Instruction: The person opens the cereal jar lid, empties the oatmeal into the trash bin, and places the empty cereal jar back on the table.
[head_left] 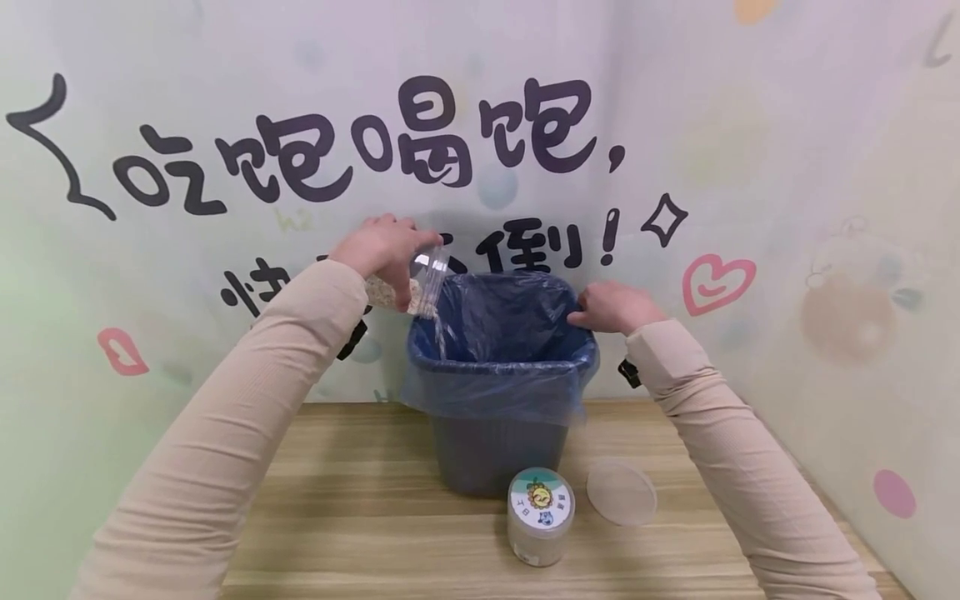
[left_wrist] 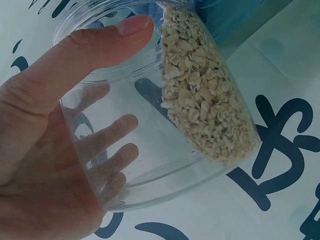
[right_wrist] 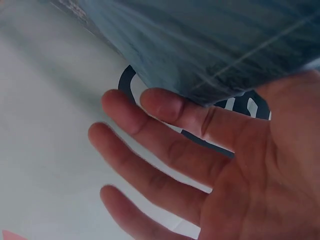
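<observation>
My left hand [head_left: 382, 250] [left_wrist: 45, 145] grips a clear plastic jar [head_left: 433, 275] [left_wrist: 145, 182], tipped sideways over the left rim of a blue bin [head_left: 498, 450]. Oat flakes [left_wrist: 202, 95] lie along the jar's lower side, and some fall from its mouth into the bin. At the bin's right rim, my right hand [head_left: 618, 307] [right_wrist: 225, 165] holds the edge with the blue plastic liner [head_left: 502, 392] [right_wrist: 210, 40]. Its index finger touches the liner from outside; the thumb is mostly hidden in the right wrist view.
On the wooden table [head_left: 337, 500], a lidded jar with a sunflower label [head_left: 540, 512] stands before the bin. A clear round lid [head_left: 622, 493] lies to its right. Behind the bin hangs a pale backdrop [head_left: 510, 50] with large black characters.
</observation>
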